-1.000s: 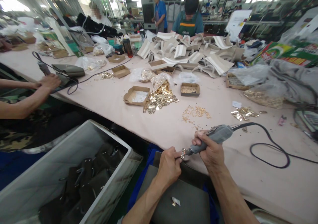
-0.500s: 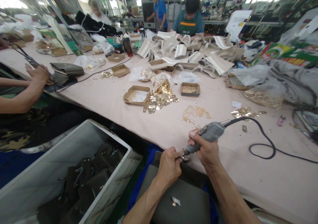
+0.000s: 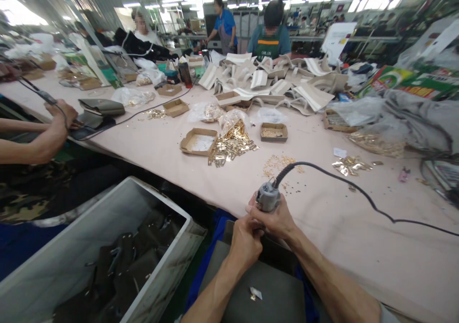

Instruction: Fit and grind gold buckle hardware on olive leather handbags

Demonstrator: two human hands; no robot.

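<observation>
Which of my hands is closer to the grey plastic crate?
Left. Your left hand is to the right of the grey plastic crate; your right hand, gripping the grey corded power tool, is farther right.

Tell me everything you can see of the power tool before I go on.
The power tool has a grey, plastic-looking body, wrapped by the right grip. It stands steeply, rear end up, near the table edge. A thin wire loop shows at the rear, where a dark cord leaves through a thicker sleeve and runs right. Its working end is hidden behind the hands; whether the left grip touches it, I cannot tell.
</observation>
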